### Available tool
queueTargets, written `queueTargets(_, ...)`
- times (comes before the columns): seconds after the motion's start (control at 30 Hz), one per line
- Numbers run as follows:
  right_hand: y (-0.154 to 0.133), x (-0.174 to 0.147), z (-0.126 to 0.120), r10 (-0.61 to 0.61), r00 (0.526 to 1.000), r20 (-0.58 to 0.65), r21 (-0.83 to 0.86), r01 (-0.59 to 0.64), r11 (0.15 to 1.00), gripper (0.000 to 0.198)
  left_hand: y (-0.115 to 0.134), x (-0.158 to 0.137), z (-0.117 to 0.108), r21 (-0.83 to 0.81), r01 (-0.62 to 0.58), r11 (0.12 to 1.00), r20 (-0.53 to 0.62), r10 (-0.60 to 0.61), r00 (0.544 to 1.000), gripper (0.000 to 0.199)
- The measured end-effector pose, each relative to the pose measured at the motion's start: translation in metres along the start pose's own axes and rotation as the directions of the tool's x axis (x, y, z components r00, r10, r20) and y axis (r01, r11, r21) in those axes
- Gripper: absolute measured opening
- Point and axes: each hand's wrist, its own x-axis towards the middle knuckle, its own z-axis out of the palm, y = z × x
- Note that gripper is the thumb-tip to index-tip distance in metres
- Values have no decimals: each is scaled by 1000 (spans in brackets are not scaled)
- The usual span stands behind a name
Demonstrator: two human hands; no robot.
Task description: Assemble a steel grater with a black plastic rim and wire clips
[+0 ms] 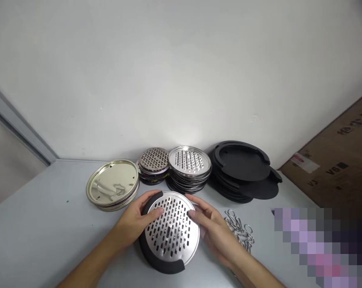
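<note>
Closest to me, my left hand [135, 221] and right hand [212, 227] hold the slotted steel disc [172, 229] between them, thumbs resting on its face, fingers curled round its edges. It sits tilted in the black plastic ring [165, 264] on the grey table [43, 224], so I judge I am seating the disc into that frame; its upper right edge looks proud of the ring, and the next move calls for even pressure all round. Just right of my right hand lies a heap of wire clips [239, 231], near enough to snag my wrist. Farther back stand stacks: gold lids [112, 188] at left, small perforated discs [153, 160], grater discs [189, 162], and black rings [242, 168] against the wall. A cardboard box [337, 164] leans at the right.
</note>
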Motion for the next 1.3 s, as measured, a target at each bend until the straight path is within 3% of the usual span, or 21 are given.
queueTargets(0.27,0,1,-3,-13,996,84,-117,23,993,47,0,0,0,-78,20,997,52,-16,998,51)
queueTargets(1.0,-4,-3,0,20,998,59,-71,-16,997,47,-2,-2,3,-92,13,996,85,-5,996,45)
queueTargets(1.3,0,1,-3,35,999,38,-83,-32,996,43,-4,-4,5,-54,-28,998,62,31,998,52)
